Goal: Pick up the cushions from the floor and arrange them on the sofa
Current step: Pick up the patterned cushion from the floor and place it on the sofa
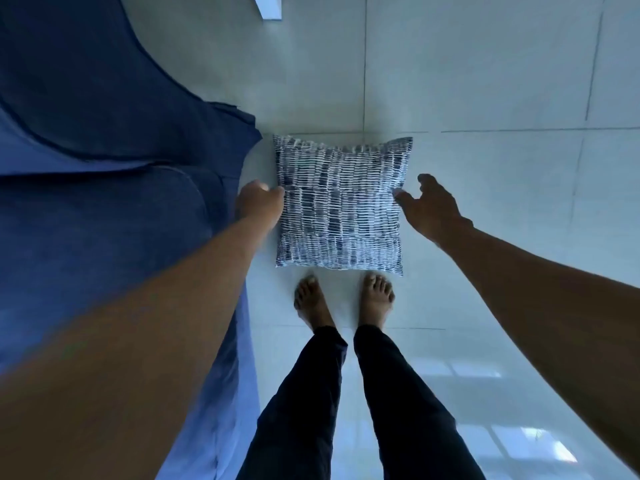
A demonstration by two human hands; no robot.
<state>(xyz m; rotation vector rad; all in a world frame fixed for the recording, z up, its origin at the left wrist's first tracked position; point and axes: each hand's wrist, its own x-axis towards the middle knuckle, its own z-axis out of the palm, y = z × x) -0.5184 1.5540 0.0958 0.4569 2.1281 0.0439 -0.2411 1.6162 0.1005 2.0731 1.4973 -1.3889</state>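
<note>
A square cushion [339,206] with a blue-and-white dashed pattern lies flat on the pale tiled floor, just in front of my bare feet. My left hand [258,202] is at the cushion's left edge with its fingers curled against the fabric; the fingertips are hidden, so a grip cannot be confirmed. My right hand [429,209] is at the right edge with fingers spread, one fingertip touching the cushion's side. The blue sofa [104,188] fills the left side of the view, right beside the cushion.
The floor of glossy light tiles [502,98] stretches ahead and to the right. My feet [343,299] and dark trouser legs stand directly behind the cushion. A pale bar-shaped object [268,5] shows at the top edge.
</note>
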